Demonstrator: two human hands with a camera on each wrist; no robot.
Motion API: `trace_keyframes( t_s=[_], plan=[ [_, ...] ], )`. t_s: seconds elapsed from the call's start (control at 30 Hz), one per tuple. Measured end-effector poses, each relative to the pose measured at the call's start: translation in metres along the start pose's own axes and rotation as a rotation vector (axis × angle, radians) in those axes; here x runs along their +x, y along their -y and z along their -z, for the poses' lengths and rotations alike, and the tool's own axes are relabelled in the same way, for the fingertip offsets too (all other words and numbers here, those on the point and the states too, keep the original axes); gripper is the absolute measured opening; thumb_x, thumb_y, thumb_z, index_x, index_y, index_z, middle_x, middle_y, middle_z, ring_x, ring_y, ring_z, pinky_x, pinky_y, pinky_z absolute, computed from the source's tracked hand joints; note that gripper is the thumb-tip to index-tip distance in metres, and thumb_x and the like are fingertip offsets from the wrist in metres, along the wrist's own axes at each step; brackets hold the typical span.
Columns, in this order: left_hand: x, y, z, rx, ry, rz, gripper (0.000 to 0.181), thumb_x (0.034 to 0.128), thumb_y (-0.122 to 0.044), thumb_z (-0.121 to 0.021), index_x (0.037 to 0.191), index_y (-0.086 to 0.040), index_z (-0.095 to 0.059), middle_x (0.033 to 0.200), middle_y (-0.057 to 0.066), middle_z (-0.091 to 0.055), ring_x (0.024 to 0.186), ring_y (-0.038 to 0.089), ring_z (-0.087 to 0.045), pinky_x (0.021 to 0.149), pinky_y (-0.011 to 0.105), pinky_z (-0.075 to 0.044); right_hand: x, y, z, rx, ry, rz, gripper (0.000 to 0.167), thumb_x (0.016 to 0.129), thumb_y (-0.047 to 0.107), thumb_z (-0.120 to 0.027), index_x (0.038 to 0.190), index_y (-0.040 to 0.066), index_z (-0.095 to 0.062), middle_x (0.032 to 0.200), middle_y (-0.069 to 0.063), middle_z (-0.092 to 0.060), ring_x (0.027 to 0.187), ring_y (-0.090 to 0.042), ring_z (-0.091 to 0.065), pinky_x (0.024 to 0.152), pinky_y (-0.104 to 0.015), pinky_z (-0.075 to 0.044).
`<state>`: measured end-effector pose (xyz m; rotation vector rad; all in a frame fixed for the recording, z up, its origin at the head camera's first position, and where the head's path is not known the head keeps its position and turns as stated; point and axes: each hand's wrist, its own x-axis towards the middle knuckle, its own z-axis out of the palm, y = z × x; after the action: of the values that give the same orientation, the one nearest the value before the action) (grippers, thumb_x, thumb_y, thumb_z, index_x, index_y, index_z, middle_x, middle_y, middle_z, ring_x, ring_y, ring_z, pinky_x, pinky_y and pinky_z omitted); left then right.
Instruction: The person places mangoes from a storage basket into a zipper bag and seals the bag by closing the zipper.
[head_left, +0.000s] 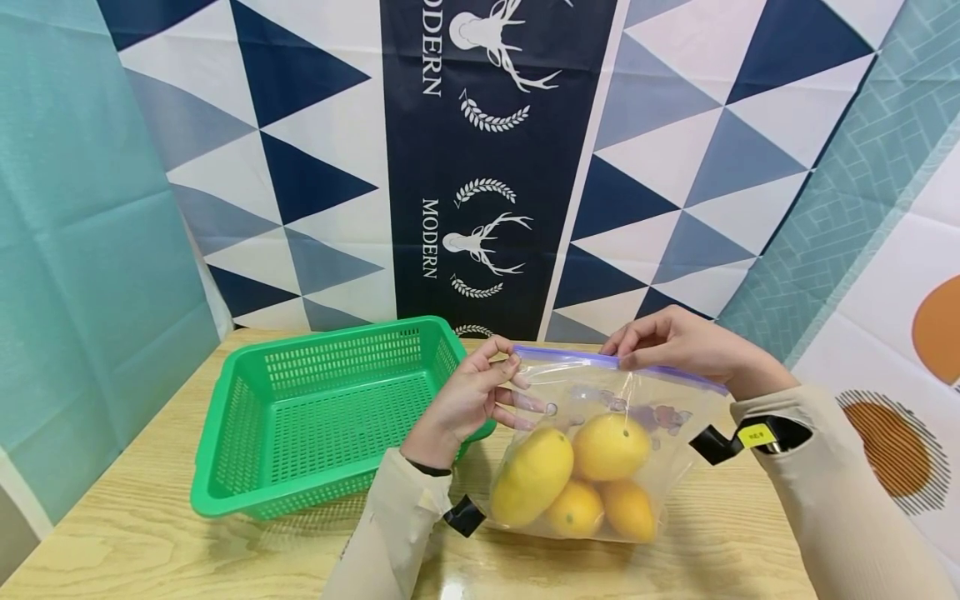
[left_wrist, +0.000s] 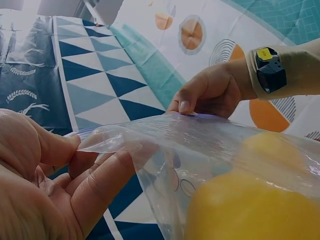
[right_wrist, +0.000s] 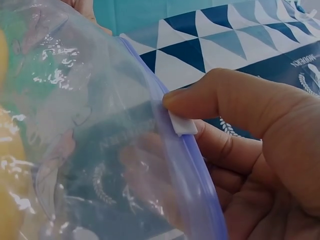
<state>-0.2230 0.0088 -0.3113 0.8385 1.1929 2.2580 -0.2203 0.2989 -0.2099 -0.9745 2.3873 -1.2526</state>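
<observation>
A clear zip bag (head_left: 678, 442) with a purple top strip stands on the table, holding several yellow and orange fruits. Among them are a long yellow mango-like fruit (head_left: 531, 477) and a rounder yellow fruit (head_left: 611, 447). My left hand (head_left: 480, 392) pinches the bag's top left corner between thumb and finger, its other fingers spread against the plastic. Along the top strip, my right hand (head_left: 678, 346) pinches a white slider (right_wrist: 182, 124) between thumb and forefinger. The right wrist view shows the purple strip running on both sides of that slider.
A green plastic basket (head_left: 217, 450) with slotted walls sits on the wooden table (head_left: 112, 533) to the left, close to my left forearm. Behind the table hangs a patterned cloth (head_left: 487, 167) with triangles and deer heads.
</observation>
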Motion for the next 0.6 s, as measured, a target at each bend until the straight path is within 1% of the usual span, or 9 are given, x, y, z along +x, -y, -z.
trace_keyframes(
  t_s=[0.13, 0.2, 0.3, 0.47, 0.6],
  plan=[
    [0.0, 0.0, 0.0, 0.005, -0.002, 0.002, 0.024, 0.1084, -0.005, -0.03, 0.1, -0.018, -0.049, 0.078, -0.002, -0.063, 0.079, 0.021, -0.075, 0.059, 0.034, -0.06, -0.002, -0.002, 0.002, 0.045, 0.01, 0.028, 0.012, 0.096, -0.005, -0.059, 0.091, -0.004, -0.071, 0.116, -0.004, -0.069, 0.113, -0.013, -0.06, 0.085, -0.028, -0.056],
    [0.0, 0.0, 0.0, 0.004, -0.004, 0.003, 0.024, 0.1084, -0.005, -0.03, 0.1, -0.018, -0.049, 0.078, -0.002, -0.063, 0.078, 0.021, -0.075, 0.059, 0.034, -0.06, -0.003, -0.003, 0.003, 0.045, 0.008, 0.036, 0.012, 0.095, -0.005, -0.06, 0.092, -0.004, -0.071, 0.116, -0.004, -0.069, 0.113, -0.013, -0.059, 0.087, -0.027, -0.055],
    [0.0, 0.0, 0.0, 0.001, -0.007, 0.003, 0.025, 0.1083, -0.005, -0.029, 0.1, -0.018, -0.048, 0.078, -0.002, -0.063, 0.078, 0.021, -0.075, 0.059, 0.034, -0.06, -0.004, -0.004, 0.003, 0.043, 0.001, 0.035, 0.011, 0.095, -0.006, -0.06, 0.091, -0.004, -0.071, 0.116, -0.003, -0.069, 0.113, -0.012, -0.06, 0.087, -0.026, -0.055],
    [-0.001, -0.001, 0.0, 0.0, -0.011, 0.002, 0.026, 0.108, -0.004, -0.029, 0.1, -0.019, -0.049, 0.078, -0.002, -0.062, 0.077, 0.021, -0.075, 0.059, 0.035, -0.06, -0.008, -0.004, 0.003, 0.036, -0.007, 0.023, 0.013, 0.095, -0.006, -0.06, 0.09, -0.002, -0.071, 0.113, -0.002, -0.071, 0.112, -0.009, -0.063, 0.081, -0.027, -0.057],
    [-0.001, -0.001, 0.0, 0.005, -0.015, 0.0, 0.027, 0.1078, -0.003, -0.029, 0.1, -0.019, -0.05, 0.077, -0.001, -0.062, 0.077, 0.021, -0.074, 0.058, 0.035, -0.06, -0.012, -0.005, 0.004, 0.013, -0.007, 0.032, 0.014, 0.095, -0.007, -0.059, 0.092, -0.002, -0.072, 0.114, 0.0, -0.072, 0.112, -0.007, -0.063, 0.08, -0.028, -0.058]
  ],
)
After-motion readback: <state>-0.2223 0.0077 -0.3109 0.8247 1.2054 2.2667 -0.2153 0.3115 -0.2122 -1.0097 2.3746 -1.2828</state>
